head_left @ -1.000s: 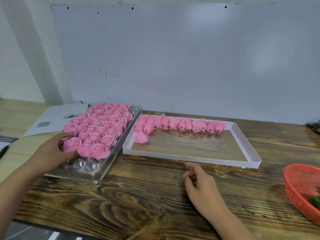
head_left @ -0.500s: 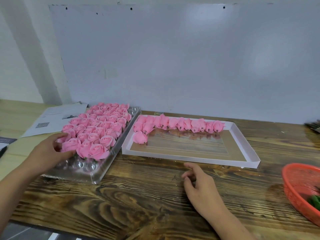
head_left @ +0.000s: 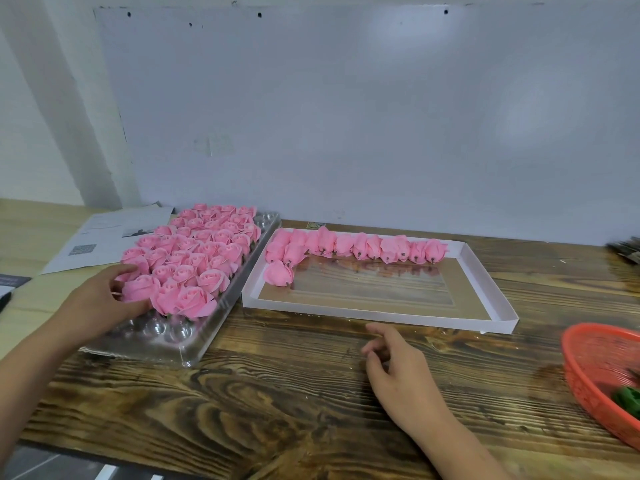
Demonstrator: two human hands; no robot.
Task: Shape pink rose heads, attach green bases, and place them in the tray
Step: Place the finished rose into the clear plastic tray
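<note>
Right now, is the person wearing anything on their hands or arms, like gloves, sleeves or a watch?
No. Both hands, the left hand and the right hand, are bare, without gloves, rings or a watch. The forearms are bare too; no sleeve shows in view.

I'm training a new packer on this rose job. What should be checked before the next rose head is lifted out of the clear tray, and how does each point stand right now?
1. Left hand on a rose: ok, fingers curl around the front-left rose head in the clear tray.
2. Right hand free: ok, holds nothing, hovers over or rests on the wooden table.
3. Room in the white tray: ok, only the far row and left corner are filled.
4. Green bases available: ok, some lie in the red basket.
5. Rose free from its neighbours: cannot tell.
</note>
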